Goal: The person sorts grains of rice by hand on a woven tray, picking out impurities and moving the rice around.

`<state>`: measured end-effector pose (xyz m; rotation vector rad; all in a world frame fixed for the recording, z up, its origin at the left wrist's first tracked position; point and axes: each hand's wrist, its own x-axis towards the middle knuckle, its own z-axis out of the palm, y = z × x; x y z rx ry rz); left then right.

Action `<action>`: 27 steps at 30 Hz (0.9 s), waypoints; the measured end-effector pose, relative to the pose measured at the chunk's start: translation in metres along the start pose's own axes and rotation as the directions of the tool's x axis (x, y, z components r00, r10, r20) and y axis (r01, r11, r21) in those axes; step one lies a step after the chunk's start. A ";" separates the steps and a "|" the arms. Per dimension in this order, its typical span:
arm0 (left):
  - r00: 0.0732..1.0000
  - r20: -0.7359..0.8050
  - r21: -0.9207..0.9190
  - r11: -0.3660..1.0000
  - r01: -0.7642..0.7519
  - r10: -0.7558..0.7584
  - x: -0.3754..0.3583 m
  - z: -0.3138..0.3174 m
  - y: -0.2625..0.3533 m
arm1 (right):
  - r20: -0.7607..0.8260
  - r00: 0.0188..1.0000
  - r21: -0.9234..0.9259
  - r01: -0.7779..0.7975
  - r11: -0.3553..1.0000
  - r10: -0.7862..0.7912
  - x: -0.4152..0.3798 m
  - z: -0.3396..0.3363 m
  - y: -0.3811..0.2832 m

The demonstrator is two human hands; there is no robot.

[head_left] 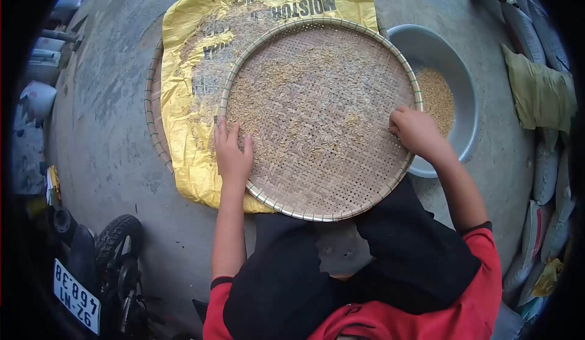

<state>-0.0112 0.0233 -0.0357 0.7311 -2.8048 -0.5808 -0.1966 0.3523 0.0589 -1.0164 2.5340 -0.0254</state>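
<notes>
A round woven bamboo winnowing tray (332, 184) lies across my knees, tilted over a yellow sack. Unhusked grain (304, 111), which looks like rice, is scattered thinly on its weave, thicker toward the left. My left hand (234, 157) rests over the tray's left rim, fingers stretched and apart, fingertips at the grain. Across the right rim reaches my right hand (419, 131), its fingers curled closed just inside the tray. Whatever its fingertips hold, if anything, is hidden.
The printed yellow sack (183, 108) carries chaff and partly covers another woven tray (156, 105). A metal basin (466, 96) of grain stands at the right. Filled sacks (545, 175) line the right side; a motorbike wheel (119, 242) is at lower left.
</notes>
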 end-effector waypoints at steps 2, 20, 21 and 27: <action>1.000 -0.003 0.001 1.000 -0.003 0.003 0.000 0.002 -0.002 | 0.008 1.000 0.048 -0.002 0.999 0.002 0.000 -0.002 0.001; 1.000 -0.020 -0.004 1.000 -0.003 0.003 0.000 0.002 -0.002 | 0.008 0.999 0.036 -0.053 0.998 0.053 0.009 0.004 0.000; 1.000 -0.018 -0.009 1.000 -0.004 0.004 0.000 0.003 -0.002 | -0.008 0.999 0.025 -0.040 0.999 0.040 0.008 0.004 0.000; 1.000 0.000 -0.003 1.000 0.003 -0.003 0.002 0.004 -0.004 | 0.024 0.999 -0.031 -0.032 0.999 0.033 0.007 0.006 0.003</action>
